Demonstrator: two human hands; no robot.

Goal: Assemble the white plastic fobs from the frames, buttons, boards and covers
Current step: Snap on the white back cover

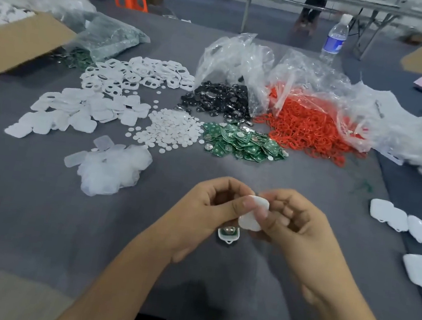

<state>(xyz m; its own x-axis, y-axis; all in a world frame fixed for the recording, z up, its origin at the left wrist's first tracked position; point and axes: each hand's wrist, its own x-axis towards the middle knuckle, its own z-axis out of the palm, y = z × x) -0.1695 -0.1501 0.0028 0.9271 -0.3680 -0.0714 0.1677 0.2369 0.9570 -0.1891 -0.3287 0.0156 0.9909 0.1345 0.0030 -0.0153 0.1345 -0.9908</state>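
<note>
On the grey bench (38,218) the parts lie in heaps across the far half. Crumpled clear plastic bags (243,57) stand at the back, and an open cardboard box (19,43) sits at the far left edge. A spread of red rings (309,129) spills from the right-hand bag. To its left is a mound of black discs (220,99), and in front of that a pile of green boards (244,142). White frames (140,74) with cut-out windows lie left of the discs, and solid white covers (77,111) are strewn nearer and further left. Between the covers and the boards is a heap of small round white buttons (171,128). A cluster of translucent pieces (112,171) lies nearer the person. Several closed white fobs (396,220) rest along the right edge, and a water bottle (335,39) stands far back.

Both hands meet above the middle of the bench. The left hand (198,211) has its fingers curled and its thumb pressed against a single white cover (253,215). The right hand (300,224) pinches the same cover from the other side, fingers bent close round it. The fingertips are blurred, so the exact grip is unclear. Just below the hands, a half-built fob (228,235) lies face-up on the bench, something green and metallic showing inside its white shell.
</note>
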